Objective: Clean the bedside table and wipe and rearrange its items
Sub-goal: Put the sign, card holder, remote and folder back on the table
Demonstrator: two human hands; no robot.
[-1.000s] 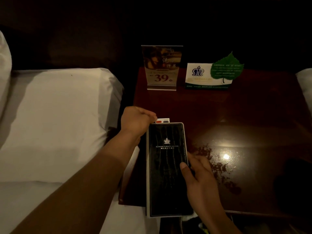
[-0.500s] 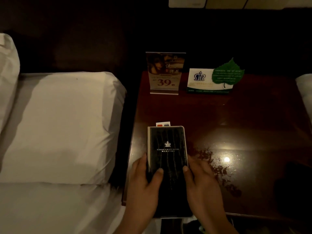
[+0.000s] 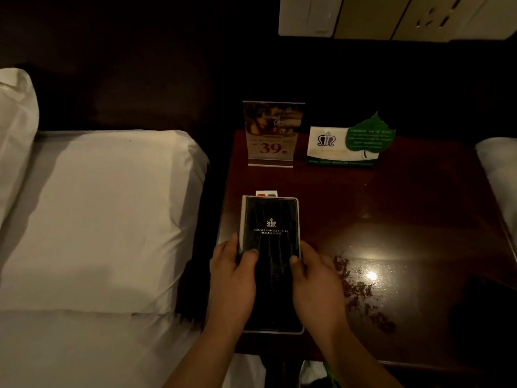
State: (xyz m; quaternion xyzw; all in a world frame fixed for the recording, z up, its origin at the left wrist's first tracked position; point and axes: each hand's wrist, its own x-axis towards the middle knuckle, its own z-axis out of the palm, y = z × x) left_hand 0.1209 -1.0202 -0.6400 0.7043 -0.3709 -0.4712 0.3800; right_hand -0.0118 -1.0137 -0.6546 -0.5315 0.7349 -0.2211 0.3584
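**Both hands on the folder**

I am gripping the black hotel folder (image 3: 270, 247) with my left hand (image 3: 233, 281) and right hand (image 3: 316, 284), one per long edge, thumbs curled on top. It is lying at the bedside table's (image 3: 391, 219) near-left corner.

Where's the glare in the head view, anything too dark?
Head view: one bright glare spot on the glossy bedside table, right of the right hand; headboard nearly black; black hotel folder dim, logo legible; white pillow brightest.
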